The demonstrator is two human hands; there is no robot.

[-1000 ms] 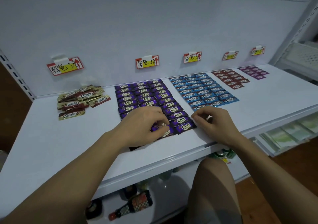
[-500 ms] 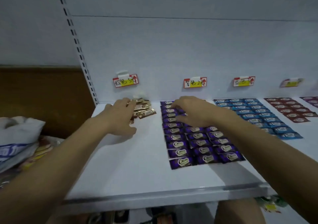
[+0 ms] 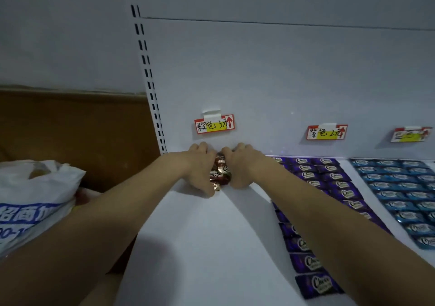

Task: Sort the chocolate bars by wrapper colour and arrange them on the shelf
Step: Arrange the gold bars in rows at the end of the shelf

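Observation:
A pile of brown-and-gold chocolate bars lies at the back left of the white shelf, under the first price tag. My left hand and my right hand grip the pile from both sides, fingers curled round it. Purple bars lie in neat rows to the right, partly hidden by my right forearm. Blue bars lie in rows further right.
Two more price tags hang on the back panel. A slotted upright marks the shelf's left end. A white plastic bag with blue print sits to the left, in front of a brown board.
Both hands moved from the purple rows to the brown pile at the back left and closed round it. The view swung left and nearer the shelf.

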